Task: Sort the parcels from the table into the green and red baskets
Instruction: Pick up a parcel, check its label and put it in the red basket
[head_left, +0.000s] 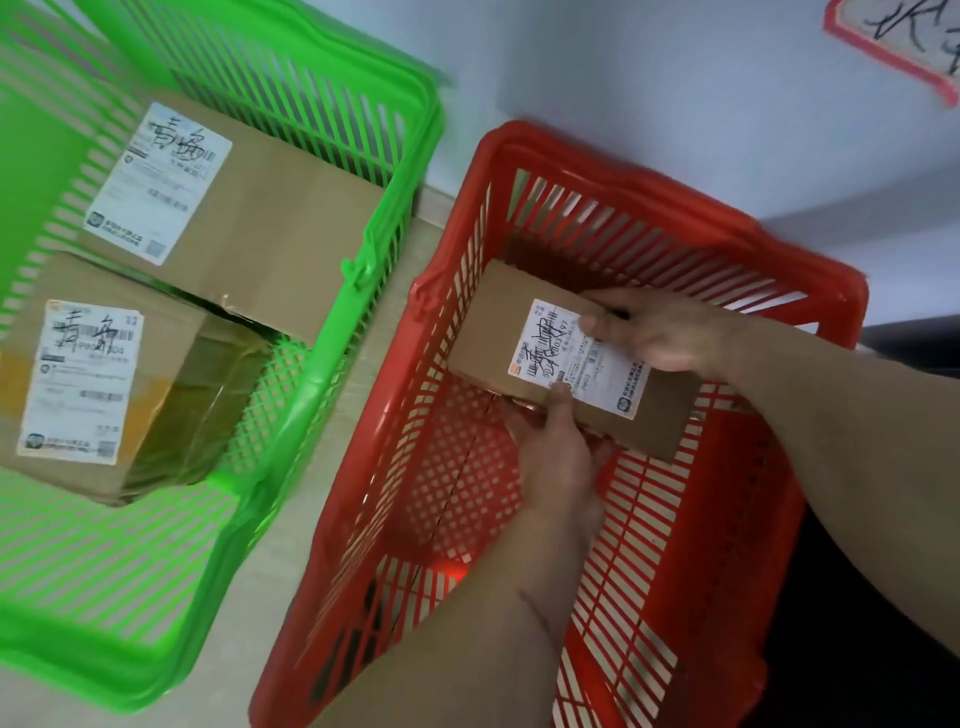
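Both hands are lowering a small cardboard parcel (566, 358) into the red basket (810, 291), so the step in hand appears to be placement of this parcel in its bin. The parcel is sitting tilted inside the basket walls, toward the far end; whether its underside is already touching the mesh floor cannot be told. The left hand (558, 452) is gripping the near long edge, thumb pressed on top beside the white shipping label (582, 358) and fingers curled underneath. The right hand (660, 332) is clamping the far edge, fingers lying flat across the top face and partly over the label. The next move is likely calling for the parcel to be set down flat on the basket floor, both hands to be opened and withdrawn upward clear of the rim, and a return to the table, which is not in view. Count: two baskets, one green (405, 171) and one red, standing side by side on the floor near the wall. Three parcels are visible: two labelled cardboard boxes, a larger one (270, 228) and a smaller taped one (104, 379), are lying in the green basket; one is being placed in the red basket.
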